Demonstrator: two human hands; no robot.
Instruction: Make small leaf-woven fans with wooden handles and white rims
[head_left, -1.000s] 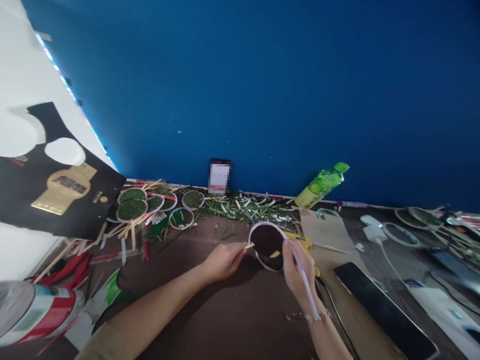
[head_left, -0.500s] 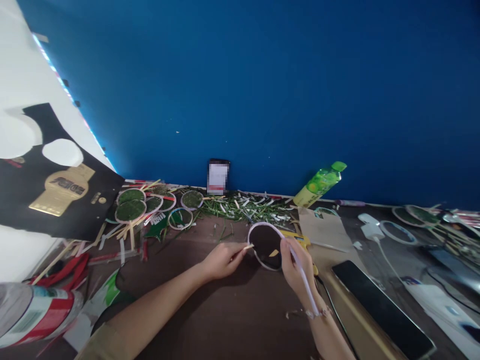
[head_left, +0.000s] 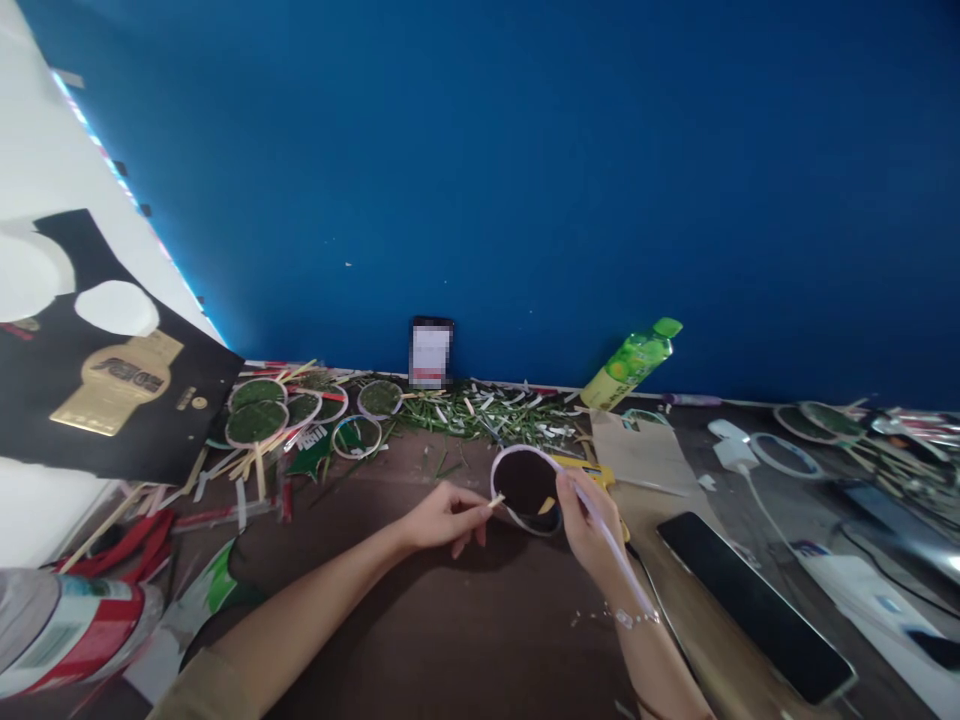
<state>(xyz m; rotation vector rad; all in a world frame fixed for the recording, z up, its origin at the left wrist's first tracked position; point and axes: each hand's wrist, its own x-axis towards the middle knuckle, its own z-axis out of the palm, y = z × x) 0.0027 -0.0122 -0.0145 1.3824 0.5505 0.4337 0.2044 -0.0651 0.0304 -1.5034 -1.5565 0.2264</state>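
My right hand pinches a pale purple strip bent into a ring; the strip's long tail runs back along the wrist. My left hand is closed on a short, pale wooden stick, whose tip is at the ring's left edge. Whether the tip touches the ring I cannot tell. A small yellowish scrap shows inside the ring's outline. Behind the right hand, partly hidden, lies a yellow tool that looks like a glue gun.
Green and white clippings lie along the blue wall. Finished-looking green discs with sticks lie left. A tilted green-capped bottle, a propped phone, a dark phone, a white charger and a large plastic bottle surround the work area.
The view has shifted slightly. The right wrist and strip tail have tilted a little, and fingers of my left hand now show lower beneath the stick. Both hands keep their grips.
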